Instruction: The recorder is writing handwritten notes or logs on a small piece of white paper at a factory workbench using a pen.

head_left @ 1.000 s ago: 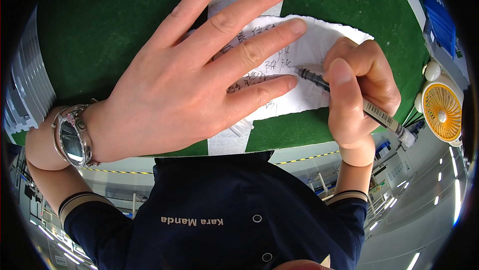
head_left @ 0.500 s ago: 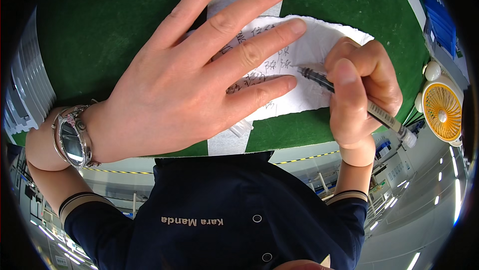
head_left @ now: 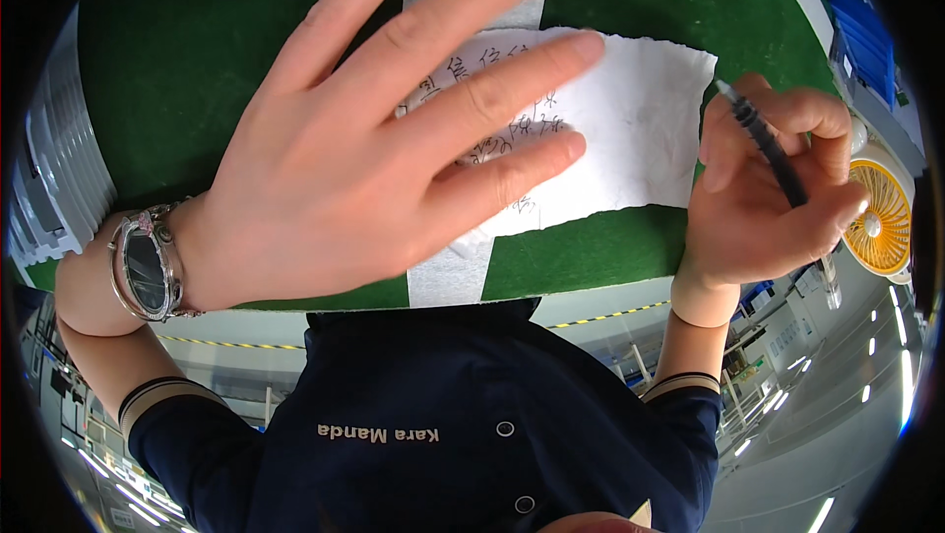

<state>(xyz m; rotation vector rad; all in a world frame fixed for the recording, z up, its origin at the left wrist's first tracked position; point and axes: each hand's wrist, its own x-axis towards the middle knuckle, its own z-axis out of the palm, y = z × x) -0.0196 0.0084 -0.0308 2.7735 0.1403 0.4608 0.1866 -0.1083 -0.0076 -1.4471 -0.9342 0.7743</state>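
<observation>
A torn white sheet of paper (head_left: 630,129) with dark handwriting lies on a green tabletop (head_left: 187,70). Over its left part spreads my left hand (head_left: 384,139), fingers apart and holding nothing; it hides some of the writing. Whether its palm touches the paper, I cannot tell. My right hand (head_left: 768,198) is closed around a black pen (head_left: 773,151) just beyond the paper's right edge. The pen's tip points up and left, apart from the sheet, and its clear cap end shows below the hand.
A light grey strip (head_left: 448,272) runs across the tabletop under the paper. Grey ridged plastic pieces (head_left: 59,159) stand at the left edge. A small yellow and white fan (head_left: 876,218) is at the right, with blue bins (head_left: 861,31) farther back.
My right hand has moved right with the pen, off the writing and past the paper's edge, and the pen has tilted. My left hand and the paper have shifted slightly left.
</observation>
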